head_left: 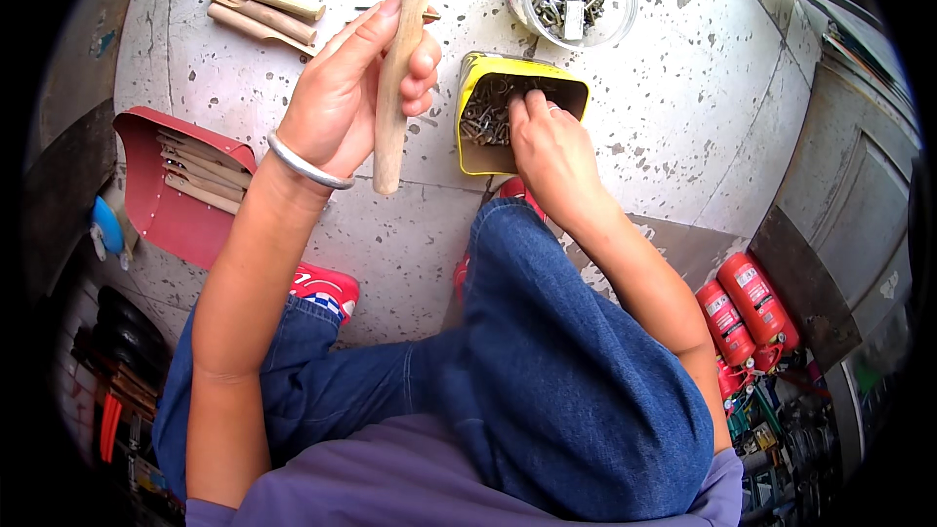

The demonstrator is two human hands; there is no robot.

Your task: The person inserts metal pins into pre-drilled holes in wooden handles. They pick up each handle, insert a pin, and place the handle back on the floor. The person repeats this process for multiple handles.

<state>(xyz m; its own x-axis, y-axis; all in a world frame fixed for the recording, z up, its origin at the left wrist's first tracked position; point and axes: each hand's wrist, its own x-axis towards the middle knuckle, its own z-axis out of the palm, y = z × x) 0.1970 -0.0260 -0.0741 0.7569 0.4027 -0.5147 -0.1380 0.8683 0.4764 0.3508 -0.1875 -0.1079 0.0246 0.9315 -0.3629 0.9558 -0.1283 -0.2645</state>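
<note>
Left hand (344,88) holds a wooden handle (392,88), top middle.
It looks light and hard; grip its middle. Right hand (549,141) dips in metal bits (485,117); can't tell its hold.

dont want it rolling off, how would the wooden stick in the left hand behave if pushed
The wooden stick is probably stiff, looking straight though the left hand grips only its middle. It looks slim and rounded, so may roll. Its dull surface suggests little slip.

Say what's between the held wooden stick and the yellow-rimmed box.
In the head view, fingertips of the left hand beside the wooden stick, then speckled floor before the yellow-rimmed box.
</note>
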